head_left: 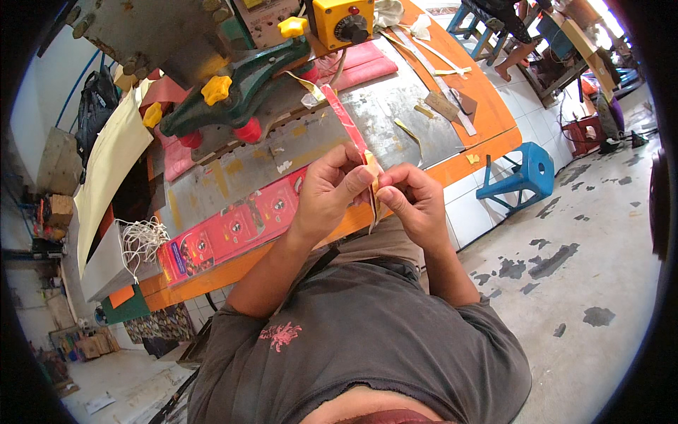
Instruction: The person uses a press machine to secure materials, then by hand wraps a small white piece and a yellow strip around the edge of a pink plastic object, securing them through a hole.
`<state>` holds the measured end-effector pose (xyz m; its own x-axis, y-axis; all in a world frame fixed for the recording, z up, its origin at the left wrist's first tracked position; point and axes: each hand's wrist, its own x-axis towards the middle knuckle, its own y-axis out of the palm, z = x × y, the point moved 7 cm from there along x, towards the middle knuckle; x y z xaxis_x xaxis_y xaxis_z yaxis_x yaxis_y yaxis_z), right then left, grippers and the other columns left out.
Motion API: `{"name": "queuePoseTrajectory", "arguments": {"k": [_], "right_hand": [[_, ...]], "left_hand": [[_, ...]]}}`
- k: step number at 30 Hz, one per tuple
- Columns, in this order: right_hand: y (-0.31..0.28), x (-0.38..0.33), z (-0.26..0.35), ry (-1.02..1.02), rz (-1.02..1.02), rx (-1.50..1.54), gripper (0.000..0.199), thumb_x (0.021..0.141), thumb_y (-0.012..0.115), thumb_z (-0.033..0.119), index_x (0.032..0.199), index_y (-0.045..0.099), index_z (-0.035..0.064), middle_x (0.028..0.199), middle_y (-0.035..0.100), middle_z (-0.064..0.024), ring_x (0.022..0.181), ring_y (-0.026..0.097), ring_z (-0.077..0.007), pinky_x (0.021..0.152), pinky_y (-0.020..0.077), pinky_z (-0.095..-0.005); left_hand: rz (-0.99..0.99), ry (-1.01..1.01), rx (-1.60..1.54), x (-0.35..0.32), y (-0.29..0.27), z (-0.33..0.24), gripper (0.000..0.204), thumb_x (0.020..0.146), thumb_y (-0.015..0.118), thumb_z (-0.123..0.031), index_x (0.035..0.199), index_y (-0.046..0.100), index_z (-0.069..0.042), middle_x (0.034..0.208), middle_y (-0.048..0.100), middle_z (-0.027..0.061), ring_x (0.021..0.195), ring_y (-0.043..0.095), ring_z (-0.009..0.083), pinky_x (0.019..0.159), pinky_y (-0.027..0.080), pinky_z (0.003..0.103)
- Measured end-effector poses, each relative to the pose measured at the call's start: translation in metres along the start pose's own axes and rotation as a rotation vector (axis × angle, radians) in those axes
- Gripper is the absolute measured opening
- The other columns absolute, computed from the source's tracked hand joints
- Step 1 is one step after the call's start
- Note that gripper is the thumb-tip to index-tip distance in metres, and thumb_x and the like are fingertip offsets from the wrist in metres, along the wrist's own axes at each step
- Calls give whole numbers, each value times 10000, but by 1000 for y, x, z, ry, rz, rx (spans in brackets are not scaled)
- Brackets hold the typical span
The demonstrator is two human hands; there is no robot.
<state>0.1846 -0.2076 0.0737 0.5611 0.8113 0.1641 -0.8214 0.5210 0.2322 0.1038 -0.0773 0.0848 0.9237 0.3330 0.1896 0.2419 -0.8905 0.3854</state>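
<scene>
My left hand [330, 185] is closed round a narrow red strip [344, 116], which points up and away over the metal tabletop. Beside it, my right hand [415, 205] pinches the strip's near end between thumb and fingers, where a yellowish, tape-like piece [372, 164] shows. The fingers partly hide how the two pieces join. Below and left of my hands, a long red printed sheet [236, 225] lies along the table's near edge.
A machine with a dark green frame [240, 88] and yellow knobs [217, 90] stands over the metal plate [417, 134]. Loose strips, scissors [460, 101] and a brown piece [441, 106] lie at the right. White string [145, 242] sits at the left; a blue stool [526, 177] stands on the floor.
</scene>
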Motion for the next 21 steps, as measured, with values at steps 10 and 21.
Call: {"name": "queuePoseTrajectory", "arguments": {"k": [10,21], "right_hand": [[20,6,11,7,87,-2,159,1017,756,71,1107,643,4,917,651,-18,811,656,-64,675,494,-206],[16,17,4,69,30,107,147,1053,708,100,1121,609,17,1010,658,-14,898,670,-84,762,537,-251]], "left_hand": [[-127,116,15,-7,-12,-11,141,1056,727,-111,1088,616,-31,951,718,33,814,663,55,698,544,221],[-262,278,194,-29,-19,-32,246,1092,681,-258,1096,620,-20,1048,710,96,905,712,157,795,587,297]]}}
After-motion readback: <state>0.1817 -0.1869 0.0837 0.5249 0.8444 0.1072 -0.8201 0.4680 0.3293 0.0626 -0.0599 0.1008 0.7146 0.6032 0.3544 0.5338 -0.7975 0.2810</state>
